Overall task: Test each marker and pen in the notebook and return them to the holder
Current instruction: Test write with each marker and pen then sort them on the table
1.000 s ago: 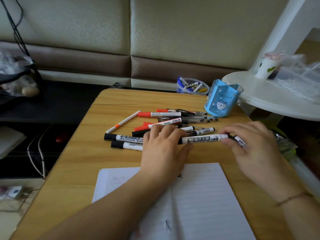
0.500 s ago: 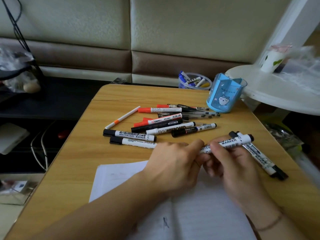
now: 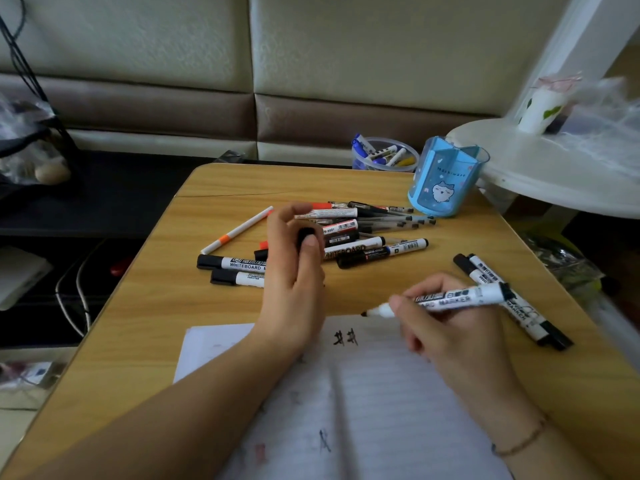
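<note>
My right hand [image 3: 446,327] grips an uncapped black whiteboard marker [image 3: 460,296], its tip hovering at the top edge of the open notebook [image 3: 374,403], just right of two black scribbles [image 3: 345,337]. My left hand [image 3: 294,271] is raised over the table and pinches the marker's black cap [image 3: 306,236] between thumb and fingers. A pile of markers and pens [image 3: 349,233] lies behind it. The blue pen holder [image 3: 445,176] stands at the table's far right. Two more black markers [image 3: 509,299] lie to the right, partly under the held one.
The wooden table [image 3: 166,306] drops off at left to a dark shelf with cables. A clear tub of pens [image 3: 382,154] sits behind the table. A white round table [image 3: 561,174] with a paper cup [image 3: 543,105] overhangs the right side.
Both hands held the capped marker together; now the cap is off in my left hand, lifted away, and my right hand has turned the marker tip toward the notebook.
</note>
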